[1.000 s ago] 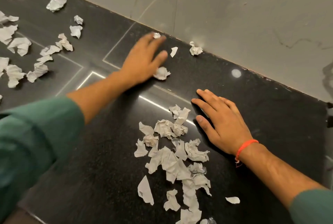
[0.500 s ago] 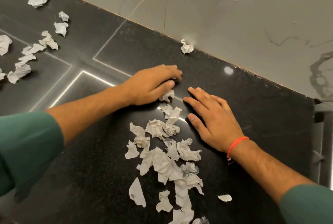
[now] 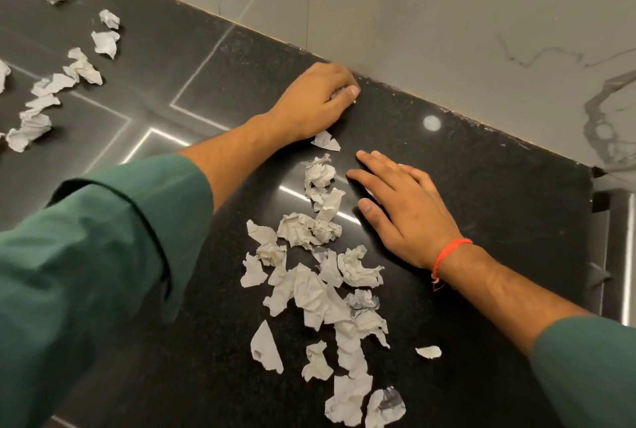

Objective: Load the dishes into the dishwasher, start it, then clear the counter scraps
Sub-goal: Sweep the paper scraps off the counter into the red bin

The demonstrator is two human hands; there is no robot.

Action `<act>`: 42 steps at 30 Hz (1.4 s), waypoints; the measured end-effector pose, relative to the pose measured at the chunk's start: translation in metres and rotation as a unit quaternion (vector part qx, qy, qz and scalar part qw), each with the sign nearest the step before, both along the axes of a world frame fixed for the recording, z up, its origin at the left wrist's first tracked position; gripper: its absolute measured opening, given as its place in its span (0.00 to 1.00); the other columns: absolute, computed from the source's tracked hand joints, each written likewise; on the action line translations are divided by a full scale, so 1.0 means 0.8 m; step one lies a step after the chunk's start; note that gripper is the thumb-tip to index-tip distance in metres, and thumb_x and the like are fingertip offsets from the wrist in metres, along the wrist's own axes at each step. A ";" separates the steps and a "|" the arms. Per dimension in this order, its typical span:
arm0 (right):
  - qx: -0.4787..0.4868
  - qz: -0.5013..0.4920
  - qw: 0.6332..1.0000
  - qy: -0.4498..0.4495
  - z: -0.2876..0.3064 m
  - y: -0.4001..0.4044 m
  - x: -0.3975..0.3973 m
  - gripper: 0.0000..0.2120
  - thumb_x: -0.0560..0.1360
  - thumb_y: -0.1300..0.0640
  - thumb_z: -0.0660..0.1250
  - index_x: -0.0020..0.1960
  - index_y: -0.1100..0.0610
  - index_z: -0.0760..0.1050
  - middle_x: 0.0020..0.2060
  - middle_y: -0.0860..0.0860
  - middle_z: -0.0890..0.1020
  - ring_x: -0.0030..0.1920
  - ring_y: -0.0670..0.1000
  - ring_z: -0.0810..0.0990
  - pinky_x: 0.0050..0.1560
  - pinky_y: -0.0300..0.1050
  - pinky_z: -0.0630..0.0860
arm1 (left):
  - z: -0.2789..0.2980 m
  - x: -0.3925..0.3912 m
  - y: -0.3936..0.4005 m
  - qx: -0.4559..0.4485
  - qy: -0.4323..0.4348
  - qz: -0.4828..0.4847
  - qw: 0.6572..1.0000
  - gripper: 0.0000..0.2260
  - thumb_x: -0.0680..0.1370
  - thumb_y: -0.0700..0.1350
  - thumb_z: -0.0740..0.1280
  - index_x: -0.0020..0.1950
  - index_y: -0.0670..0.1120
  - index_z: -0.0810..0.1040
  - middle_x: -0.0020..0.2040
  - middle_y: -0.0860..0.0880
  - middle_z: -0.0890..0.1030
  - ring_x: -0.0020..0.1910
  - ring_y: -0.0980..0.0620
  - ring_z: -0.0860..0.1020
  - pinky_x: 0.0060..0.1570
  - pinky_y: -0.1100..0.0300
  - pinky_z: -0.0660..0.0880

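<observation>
A pile of crumpled white paper scraps (image 3: 309,283) lies in the middle of the black stone counter (image 3: 499,193). My left hand (image 3: 306,104) reaches to the wall edge, its fingers curled over a small scrap (image 3: 335,94) that shows between thumb and fingers. Just below that wrist lies another scrap (image 3: 325,141). My right hand (image 3: 402,210) rests flat on the counter with fingers spread, holding nothing, its thumb side right beside the top of the pile.
Several more crumpled scraps (image 3: 41,111) are strewn over the counter's far left. A grey marbled wall (image 3: 447,14) runs along the back. One lone scrap (image 3: 428,352) lies right of the pile. A steel edge (image 3: 619,255) borders the counter at right.
My left hand swept scraps toward the pile, then moved back up to the wall and closed over the scrap lying there. My right hand stayed flat in place.
</observation>
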State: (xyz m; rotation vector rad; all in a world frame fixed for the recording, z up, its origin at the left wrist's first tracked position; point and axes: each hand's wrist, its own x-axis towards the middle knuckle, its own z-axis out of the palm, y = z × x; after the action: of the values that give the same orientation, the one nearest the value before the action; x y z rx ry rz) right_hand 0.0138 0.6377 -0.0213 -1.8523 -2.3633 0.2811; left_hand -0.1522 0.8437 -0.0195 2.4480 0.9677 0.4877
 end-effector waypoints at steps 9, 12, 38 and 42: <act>0.013 -0.016 1.000 0.014 -0.004 0.001 0.000 0.26 0.84 0.42 0.49 0.79 0.51 0.60 0.80 0.46 0.59 0.80 0.46 0.55 0.75 0.50 0.56 | 0.014 -0.109 -0.158 -0.139 -0.074 -0.012 0.988 0.16 0.87 0.45 0.55 0.66 0.48 0.80 0.67 0.54 0.79 0.69 0.64 0.72 0.69 0.64 0.67; 0.015 -0.017 1.000 0.020 -0.006 0.001 0.001 0.26 0.84 0.42 0.48 0.79 0.51 0.60 0.80 0.46 0.59 0.80 0.47 0.55 0.75 0.51 0.56 | 0.016 -0.122 -0.209 -0.155 -0.077 -0.029 0.985 0.17 0.86 0.47 0.54 0.70 0.48 0.77 0.70 0.52 0.78 0.69 0.61 0.73 0.69 0.60 0.70; -0.046 -0.160 0.883 0.438 0.063 -0.124 -0.033 0.26 0.84 0.40 0.47 0.75 0.50 0.69 0.70 0.43 0.74 0.69 0.34 0.69 0.74 0.38 0.63 | 0.045 -0.146 -0.367 -0.152 -0.132 0.260 0.944 0.23 0.86 0.54 0.54 0.81 0.50 0.61 0.78 0.55 0.65 0.73 0.66 0.62 0.65 0.77 0.56; 0.007 -0.198 0.909 0.367 0.034 -0.211 -0.024 0.30 0.82 0.39 0.50 0.79 0.53 0.61 0.77 0.49 0.66 0.76 0.42 0.62 0.77 0.41 0.59 | 0.027 -0.171 -0.406 -0.151 -0.129 0.303 0.932 0.26 0.85 0.57 0.56 0.82 0.50 0.59 0.80 0.54 0.61 0.78 0.61 0.59 0.73 0.67 0.55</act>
State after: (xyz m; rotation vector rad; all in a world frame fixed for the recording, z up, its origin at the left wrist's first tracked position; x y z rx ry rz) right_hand -0.0051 0.4688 0.0055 -1.7401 -1.4570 0.7490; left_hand -0.2887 0.5193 0.0022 1.7306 1.5472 0.7709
